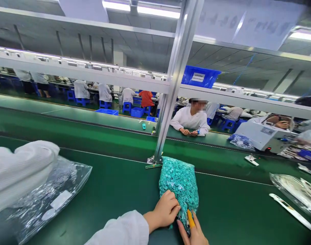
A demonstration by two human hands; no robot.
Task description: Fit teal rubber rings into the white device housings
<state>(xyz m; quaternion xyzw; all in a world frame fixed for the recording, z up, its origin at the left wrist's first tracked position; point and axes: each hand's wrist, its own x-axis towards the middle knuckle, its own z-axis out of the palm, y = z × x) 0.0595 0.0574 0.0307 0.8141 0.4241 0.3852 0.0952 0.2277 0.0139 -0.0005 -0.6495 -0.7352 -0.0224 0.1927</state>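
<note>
Teal rings fill the clear bag (179, 182) — dark green worktop (114, 190), yellow-handled tool (190, 219), white sleeve (122, 231), blue crate (200, 76).

Our hands meet at the near end of the bag of rings (179, 182) on the surface (114, 190); a post (168, 102) stands just behind it. A clear bag (46, 197) lies far left; another bag (295, 192) lies far right.

We saw a glossy clear-plastic bag (179, 183) of teal rings, a matt green belt (114, 190) — and a brushed-metal post (174, 78).
</note>
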